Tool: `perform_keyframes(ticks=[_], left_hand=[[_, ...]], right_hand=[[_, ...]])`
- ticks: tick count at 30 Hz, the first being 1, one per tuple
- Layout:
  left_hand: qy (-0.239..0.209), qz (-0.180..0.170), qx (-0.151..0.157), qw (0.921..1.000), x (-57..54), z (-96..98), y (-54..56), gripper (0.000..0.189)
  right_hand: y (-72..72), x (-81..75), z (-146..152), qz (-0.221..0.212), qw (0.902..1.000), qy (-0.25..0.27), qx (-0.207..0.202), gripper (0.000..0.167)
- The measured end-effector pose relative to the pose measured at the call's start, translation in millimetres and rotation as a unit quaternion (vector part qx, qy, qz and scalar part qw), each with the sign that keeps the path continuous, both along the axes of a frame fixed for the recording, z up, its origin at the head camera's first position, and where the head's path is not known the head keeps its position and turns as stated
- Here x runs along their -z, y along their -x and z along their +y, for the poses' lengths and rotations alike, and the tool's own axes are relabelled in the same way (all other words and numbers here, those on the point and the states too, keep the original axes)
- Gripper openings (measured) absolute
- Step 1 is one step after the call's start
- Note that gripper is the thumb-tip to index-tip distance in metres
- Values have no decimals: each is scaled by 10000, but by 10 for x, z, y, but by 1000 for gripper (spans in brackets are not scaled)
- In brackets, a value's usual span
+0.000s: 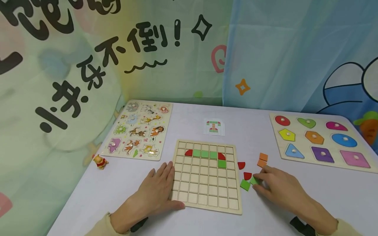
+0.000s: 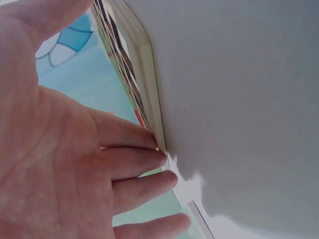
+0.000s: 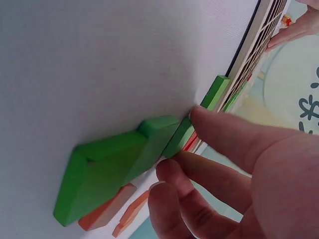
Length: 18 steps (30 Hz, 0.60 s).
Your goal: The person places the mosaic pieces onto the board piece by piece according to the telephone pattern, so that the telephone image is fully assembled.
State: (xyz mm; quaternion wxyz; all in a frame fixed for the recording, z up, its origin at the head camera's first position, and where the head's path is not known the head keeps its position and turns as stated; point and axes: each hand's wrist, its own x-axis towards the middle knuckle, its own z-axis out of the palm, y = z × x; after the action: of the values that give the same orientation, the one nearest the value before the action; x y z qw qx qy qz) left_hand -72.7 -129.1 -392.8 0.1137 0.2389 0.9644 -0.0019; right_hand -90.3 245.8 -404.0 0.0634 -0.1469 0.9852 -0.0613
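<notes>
A wooden grid board (image 1: 199, 198) lies on the table, with a row of red quarter-round pieces and green square tiles (image 1: 204, 153) near its top and another green tile below the row's right end. My left hand (image 1: 157, 190) rests along the board's left edge, fingers straight, thumb at the bottom corner; its fingertips touch the side in the left wrist view. Right of the board, my right hand (image 1: 279, 185) pinches a green square tile (image 3: 180, 137) between thumb and index finger. Beside it lie another green tile (image 1: 245, 185) and two red pieces (image 1: 247, 176). More green tiles (image 3: 99, 174) show in the right wrist view.
Two orange squares (image 1: 262, 160) lie beyond my right hand. A pattern card (image 1: 214, 127) sits behind the board. An animal puzzle (image 1: 138, 131) and a bear figurine (image 1: 100, 162) are at left, a shape puzzle (image 1: 322, 141) at right. Printed curtains (image 1: 177, 82) hang behind the table.
</notes>
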Motion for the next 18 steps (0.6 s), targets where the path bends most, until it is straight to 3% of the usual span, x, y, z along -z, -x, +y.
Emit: perform_keyframes(ticks=[11, 18], left_hand=[[-28, -46, -35, 10000, -1, 3, 2, 116], [-52, -52, -42, 10000, 4, 2, 5, 116]], right_hand=[[-14, -44, -28, 174, 9996, -166, -178, 36], [-9, -187, -215, 836, 9949, 4, -562, 30]])
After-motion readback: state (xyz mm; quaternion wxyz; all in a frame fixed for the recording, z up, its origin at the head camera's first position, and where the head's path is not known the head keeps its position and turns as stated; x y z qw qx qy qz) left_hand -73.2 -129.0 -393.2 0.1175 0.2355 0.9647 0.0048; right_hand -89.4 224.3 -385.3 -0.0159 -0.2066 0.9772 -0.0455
